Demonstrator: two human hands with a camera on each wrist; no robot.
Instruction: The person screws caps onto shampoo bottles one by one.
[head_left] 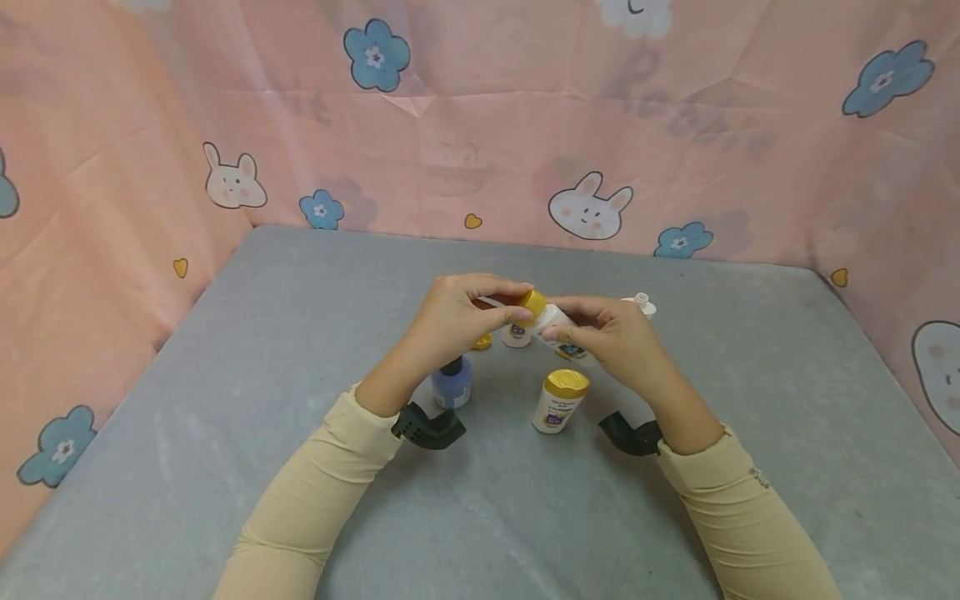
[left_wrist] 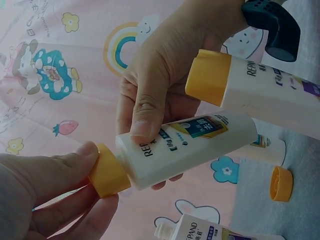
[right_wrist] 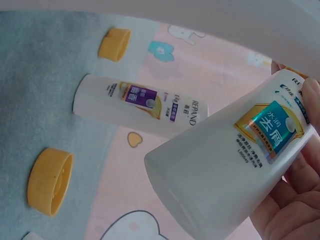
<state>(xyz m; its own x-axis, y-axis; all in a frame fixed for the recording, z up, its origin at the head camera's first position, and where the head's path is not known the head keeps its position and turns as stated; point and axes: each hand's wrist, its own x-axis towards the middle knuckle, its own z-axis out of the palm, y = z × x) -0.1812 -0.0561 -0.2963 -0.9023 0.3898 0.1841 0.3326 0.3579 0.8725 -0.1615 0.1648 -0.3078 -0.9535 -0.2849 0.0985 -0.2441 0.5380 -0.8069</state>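
Left hand [head_left: 465, 304]: thumb and fingers pinch a yellow cap [head_left: 534, 305] at the neck end of the held REPAND bottle [right_wrist: 225, 165]. Whether the cap is fastened cannot be determined. Right hand [head_left: 618, 333]: thumb and fingers grip that bottle's white body; it is raised above the grey tabletop [head_left: 187, 400] and tilted, with its teal-and-gold label exposed. The hands are joined through cap and bottle.

Remaining items, located from the held bottle: a yellow-capped REPAND bottle [head_left: 560, 404] stands upright, nearer the person. A lilac bottle [head_left: 452, 387] with a black top stands to the left and nearer. A purple-labelled REPAND bottle [right_wrist: 140, 102] stands to the left, partly covered in the head view. An uncapped white bottle [head_left: 641, 306] stands to the right, behind the right hand. Two loose yellow caps [right_wrist: 49, 181] lie below it.
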